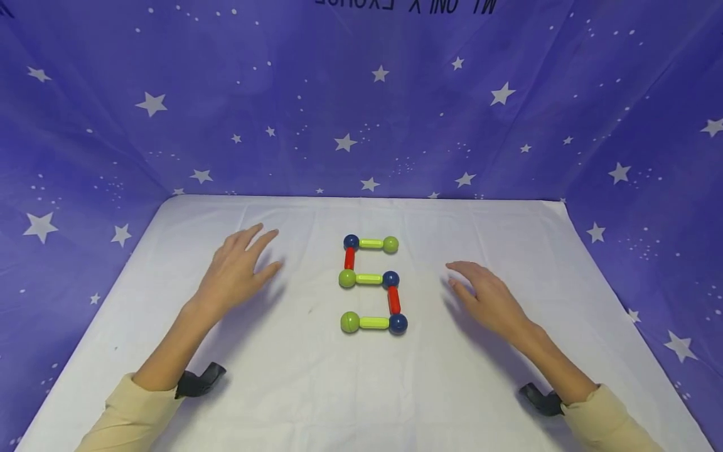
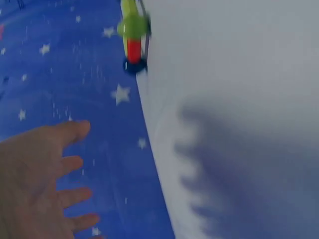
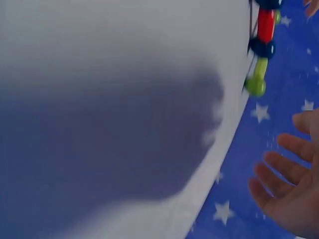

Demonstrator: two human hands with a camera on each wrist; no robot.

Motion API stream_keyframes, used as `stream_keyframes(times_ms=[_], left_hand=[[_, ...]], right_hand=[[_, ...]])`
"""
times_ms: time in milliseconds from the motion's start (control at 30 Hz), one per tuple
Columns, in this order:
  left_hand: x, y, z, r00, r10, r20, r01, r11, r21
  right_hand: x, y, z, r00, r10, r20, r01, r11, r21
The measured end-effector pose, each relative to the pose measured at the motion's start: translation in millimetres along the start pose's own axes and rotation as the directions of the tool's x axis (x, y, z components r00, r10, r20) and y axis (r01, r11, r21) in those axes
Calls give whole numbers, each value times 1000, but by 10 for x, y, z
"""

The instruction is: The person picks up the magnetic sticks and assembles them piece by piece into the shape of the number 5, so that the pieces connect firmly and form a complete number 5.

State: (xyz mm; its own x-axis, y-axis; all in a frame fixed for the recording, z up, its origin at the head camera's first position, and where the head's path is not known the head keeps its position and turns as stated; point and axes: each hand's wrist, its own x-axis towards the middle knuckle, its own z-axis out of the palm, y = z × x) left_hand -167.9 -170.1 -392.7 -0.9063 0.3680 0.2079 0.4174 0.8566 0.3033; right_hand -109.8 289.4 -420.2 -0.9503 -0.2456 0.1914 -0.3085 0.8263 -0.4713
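A ball-and-rod figure (image 1: 369,279) lies on the white cloth in the shape of an S or a 5. Green and dark blue balls join its yellow-green rods, which run across, and its red rods, which link the rows. To its left my left hand (image 1: 233,271) hovers above the cloth, fingers spread and holding nothing. On the other side my right hand (image 1: 490,298) is also raised off the cloth, fingers relaxed, nothing in it. Neither hand touches the figure. Both wrist views show a hand's shadow on the cloth and part of the figure, blurred.
White cloth (image 1: 294,389) covers the table. Behind and at both sides hangs a blue-purple curtain (image 1: 361,107) with white stars. Each wrist wears a black strap (image 1: 200,380) below a beige sleeve.
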Motion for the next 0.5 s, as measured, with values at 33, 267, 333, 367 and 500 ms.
stream_keyframes(times_ms=[33, 267, 333, 367, 500], left_hand=[[-2, -43, -45, 1000, -26, -4, 26, 999, 30], [-2, -246, -239, 986, -164, -9, 164, 977, 136], [-5, -271, -259, 984, -181, 6, 178, 973, 148], [-4, -282, -264, 983, -186, 13, 182, 971, 153], [-7, -299, -271, 981, -193, 27, 186, 970, 159]], right_hand=[[-2, 42, -46, 1000, -9, -20, 8, 999, -50], [3, 249, -323, 998, 61, -28, -66, 965, -254], [2, 292, -371, 995, 97, -17, -98, 955, -281], [1, 315, -385, 994, 109, -15, -108, 950, -292], [-3, 379, -406, 991, 133, -11, -130, 939, -318]])
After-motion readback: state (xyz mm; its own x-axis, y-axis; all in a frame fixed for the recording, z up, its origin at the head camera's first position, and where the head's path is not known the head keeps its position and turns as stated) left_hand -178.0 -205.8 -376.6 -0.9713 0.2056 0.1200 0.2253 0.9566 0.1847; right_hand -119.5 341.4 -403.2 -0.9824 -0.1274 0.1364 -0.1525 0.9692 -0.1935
